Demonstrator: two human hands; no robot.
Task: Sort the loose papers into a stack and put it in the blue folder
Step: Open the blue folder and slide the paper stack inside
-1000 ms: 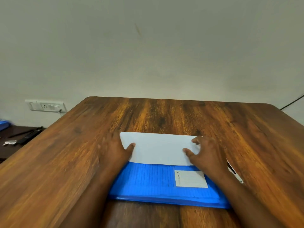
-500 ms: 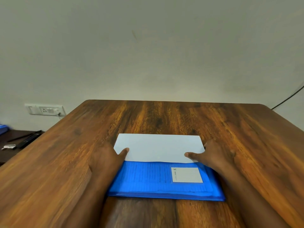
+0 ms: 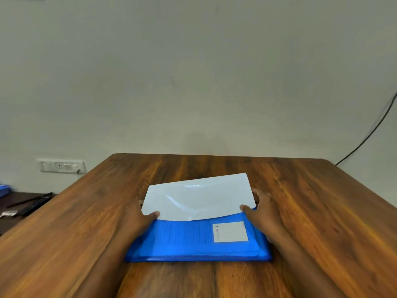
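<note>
The paper stack (image 3: 198,197) was pinched at its near corners, thumbs on top, by the left hand (image 3: 137,220) and right hand (image 3: 261,214); it was tilted, seemingly half inside the blue folder (image 3: 193,244), which lay on the worktop (image 3: 322,211).

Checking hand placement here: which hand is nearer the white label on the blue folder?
Right. The right hand sits just beside the white label; the left hand is across the blue folder.

Glossy, probably plastic blue folder (image 3: 184,241); matt paper (image 3: 199,196); varnished wood table (image 3: 322,211).
</note>
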